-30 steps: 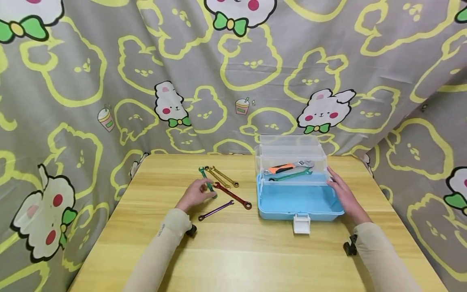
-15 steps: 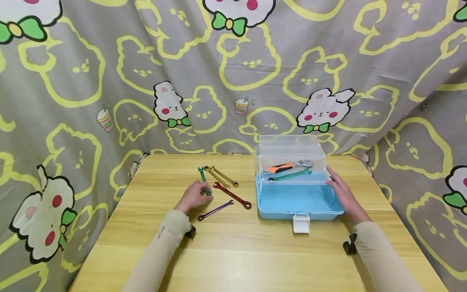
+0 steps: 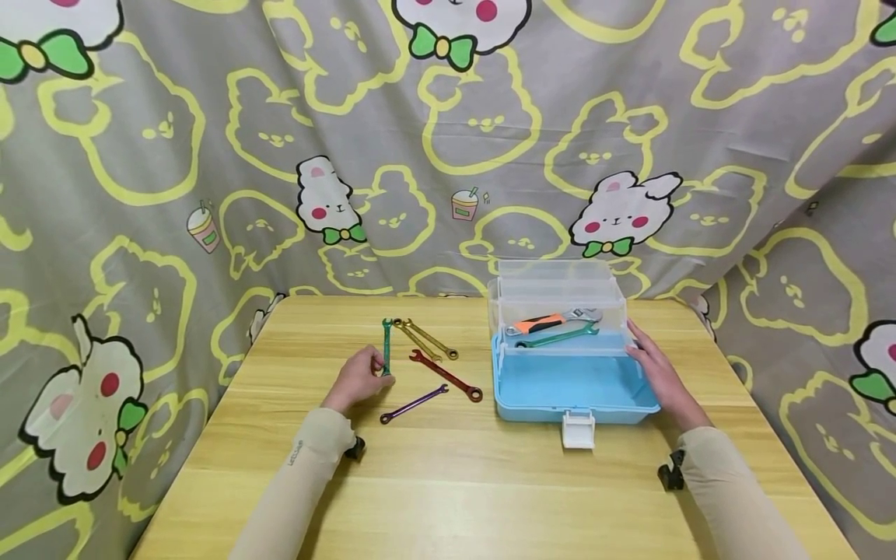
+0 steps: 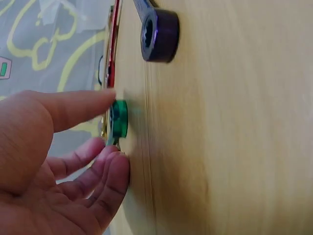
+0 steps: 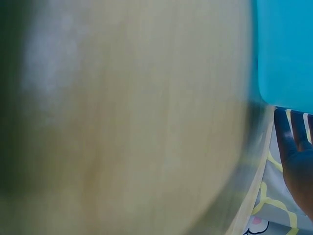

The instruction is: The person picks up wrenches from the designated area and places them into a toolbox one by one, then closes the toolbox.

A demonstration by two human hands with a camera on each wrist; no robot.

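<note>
My left hand (image 3: 355,379) is at the near, ring end of a green combination wrench (image 3: 387,348) on the table. In the left wrist view, the thumb and curled fingers (image 4: 116,176) pinch that green ring end from either side. A purple wrench (image 3: 414,404) and a red wrench (image 3: 448,376) lie to the right of this hand. Two gold wrenches (image 3: 434,340) lie farther back. My right hand (image 3: 659,372) rests with extended fingers against the right side of an open blue toolbox (image 3: 577,414).
Clear trays (image 3: 560,292) rise at the back of the toolbox. Inside them lie an orange-handled adjustable wrench (image 3: 549,321) and another green wrench (image 3: 556,337). A white latch (image 3: 579,430) hangs at the front. Patterned curtain (image 3: 392,233) surrounds the wooden table (image 3: 476,498).
The left hand has moved left, swinging the near end of the green wrench left with it, so the wrench points straight away from me. The right hand and toolbox stay put.
</note>
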